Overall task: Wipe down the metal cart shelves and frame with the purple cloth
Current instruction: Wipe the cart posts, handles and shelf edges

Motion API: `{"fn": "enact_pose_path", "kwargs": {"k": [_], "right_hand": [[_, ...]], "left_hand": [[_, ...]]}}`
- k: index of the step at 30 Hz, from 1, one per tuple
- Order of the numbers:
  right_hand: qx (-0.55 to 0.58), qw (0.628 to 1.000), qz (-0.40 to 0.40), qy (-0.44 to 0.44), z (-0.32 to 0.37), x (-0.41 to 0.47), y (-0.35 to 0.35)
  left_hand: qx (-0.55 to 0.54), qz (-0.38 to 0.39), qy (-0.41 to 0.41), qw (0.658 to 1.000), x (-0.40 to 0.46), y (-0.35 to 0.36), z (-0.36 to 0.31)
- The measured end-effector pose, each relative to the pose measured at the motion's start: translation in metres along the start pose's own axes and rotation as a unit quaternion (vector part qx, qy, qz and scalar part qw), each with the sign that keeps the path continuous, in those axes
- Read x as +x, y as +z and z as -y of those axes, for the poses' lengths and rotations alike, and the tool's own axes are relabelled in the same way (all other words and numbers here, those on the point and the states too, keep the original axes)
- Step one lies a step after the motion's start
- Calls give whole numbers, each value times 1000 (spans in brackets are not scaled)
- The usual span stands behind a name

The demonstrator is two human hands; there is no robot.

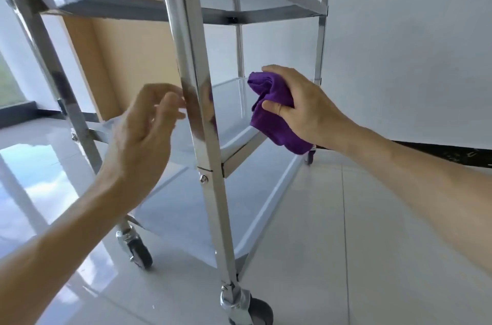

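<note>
The metal cart stands on a glossy tiled floor close to a white wall, with three shelves visible and castors at its feet. The near upright post runs down the middle of the view, polished enough to mirror the hands.

The right hand holds the purple cloth, bunched, with fingers over the top and the thumb pressed into its front. The cloth hangs above the right edge of the middle shelf (contact with the shelf rim cannot be confirmed).

The left hand is raised just left of the near post, holding nothing, its fingers loosely bent and spread; the fingertips lie very near the post, and whether they touch it is unclear through blur.

A grey castor sits at lower left.
</note>
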State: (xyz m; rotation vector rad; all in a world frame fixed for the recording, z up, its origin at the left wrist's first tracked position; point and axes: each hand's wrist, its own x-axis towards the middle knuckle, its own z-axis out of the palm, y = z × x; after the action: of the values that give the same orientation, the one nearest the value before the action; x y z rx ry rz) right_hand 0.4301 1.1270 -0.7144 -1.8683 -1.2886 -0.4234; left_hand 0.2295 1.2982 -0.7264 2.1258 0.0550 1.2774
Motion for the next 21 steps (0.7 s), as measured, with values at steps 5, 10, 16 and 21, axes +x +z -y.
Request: {"fn": "enact_pose_path", "kwargs": {"k": [5,10,16,21], "right_hand": [[-89,996,-17,18,12,47,41],[-78,980,163,86,4,56,81],[-60,986,142,58,-15,54,78],[-116,987,105,25,-17,49,79]], "left_hand": [[-151,-80,-78,982,25,12,-25],[-125,-175,-91,972,33,25,-19],[-73,-236,-61,967,36,32,-17],[-76,-240,-30,967,36,34,-14]]}}
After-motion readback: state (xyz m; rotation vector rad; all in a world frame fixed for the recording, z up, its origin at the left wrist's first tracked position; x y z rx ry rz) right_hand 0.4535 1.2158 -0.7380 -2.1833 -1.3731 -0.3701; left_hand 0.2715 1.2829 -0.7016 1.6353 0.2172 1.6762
